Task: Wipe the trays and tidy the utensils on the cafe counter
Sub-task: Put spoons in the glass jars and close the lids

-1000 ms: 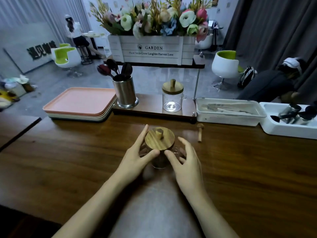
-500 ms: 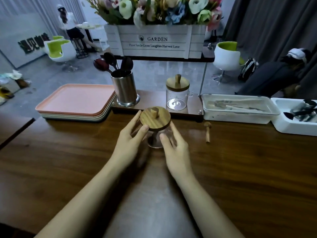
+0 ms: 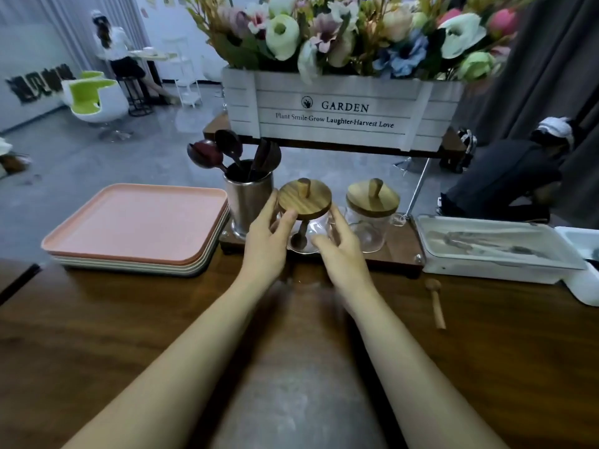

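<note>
Holding lidded jar (image 3: 306, 205), fingers (image 3: 338, 223) covering its sides

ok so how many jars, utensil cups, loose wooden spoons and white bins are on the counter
glass jars: 2, the held jar and the jar beside it
steel utensil cup: 1
loose wooden spoon: 1
white bins: 2, the lidded bin and the cut-off bin
total: 6

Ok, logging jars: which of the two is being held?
The left jar, beside the steel cup; left hand and right hand grip it. The right jar stands free.
</note>
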The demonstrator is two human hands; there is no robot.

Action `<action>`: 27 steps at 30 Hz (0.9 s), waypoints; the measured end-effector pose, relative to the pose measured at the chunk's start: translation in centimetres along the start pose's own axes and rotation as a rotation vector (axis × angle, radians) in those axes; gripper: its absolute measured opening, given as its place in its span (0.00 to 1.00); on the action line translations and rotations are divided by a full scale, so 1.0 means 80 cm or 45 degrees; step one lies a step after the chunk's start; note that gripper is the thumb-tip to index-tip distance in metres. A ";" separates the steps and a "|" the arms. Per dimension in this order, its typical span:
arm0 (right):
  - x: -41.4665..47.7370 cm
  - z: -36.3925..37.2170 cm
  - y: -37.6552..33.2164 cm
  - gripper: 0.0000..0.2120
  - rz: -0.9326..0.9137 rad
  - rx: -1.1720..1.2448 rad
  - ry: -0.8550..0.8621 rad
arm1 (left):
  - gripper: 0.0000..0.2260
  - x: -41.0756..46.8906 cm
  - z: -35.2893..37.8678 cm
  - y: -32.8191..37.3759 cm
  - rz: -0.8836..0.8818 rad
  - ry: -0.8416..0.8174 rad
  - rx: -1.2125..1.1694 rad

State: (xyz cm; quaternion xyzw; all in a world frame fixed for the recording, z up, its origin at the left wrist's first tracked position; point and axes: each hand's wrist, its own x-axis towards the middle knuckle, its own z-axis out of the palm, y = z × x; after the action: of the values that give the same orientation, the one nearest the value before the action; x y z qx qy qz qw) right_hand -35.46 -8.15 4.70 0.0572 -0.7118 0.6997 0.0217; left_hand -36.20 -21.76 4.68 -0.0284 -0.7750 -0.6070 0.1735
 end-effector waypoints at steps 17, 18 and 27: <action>0.011 -0.019 0.009 0.29 0.096 0.013 -0.004 | 0.26 -0.008 0.007 -0.021 -0.098 -0.020 -0.012; 0.005 -0.024 0.010 0.27 0.110 0.006 0.001 | 0.25 -0.017 0.007 -0.024 -0.093 0.029 0.000; -0.044 -0.098 0.015 0.13 0.126 -0.030 0.340 | 0.21 -0.060 0.059 -0.028 -0.019 -0.101 -0.003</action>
State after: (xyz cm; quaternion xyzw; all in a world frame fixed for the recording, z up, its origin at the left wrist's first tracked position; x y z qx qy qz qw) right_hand -32.52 -0.12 3.31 -0.0718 -0.7127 0.6930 0.0822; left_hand -33.34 -17.05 0.18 -0.0469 -0.7808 -0.6075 0.1382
